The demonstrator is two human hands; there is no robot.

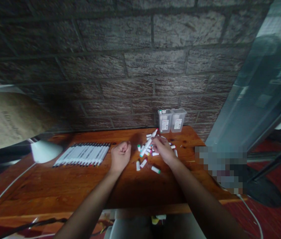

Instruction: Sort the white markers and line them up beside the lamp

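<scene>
My right hand [164, 148] is closed round a white marker [147, 145] with a green tip, held slanted above a loose heap of marker pieces and caps [148, 158] on the wooden table [81, 186]. My left hand [120, 156] rests on the table as a fist just left of the heap; whether it holds anything is hidden. A neat row of several white markers [83, 154] lies flat further left.
Two clear plastic containers [171, 120] with labels stand against the brick wall behind the heap. A white lamp head [44, 151] with its cable sits at the left, beside a brown paper bag [3, 119]. A glass panel rises on the right.
</scene>
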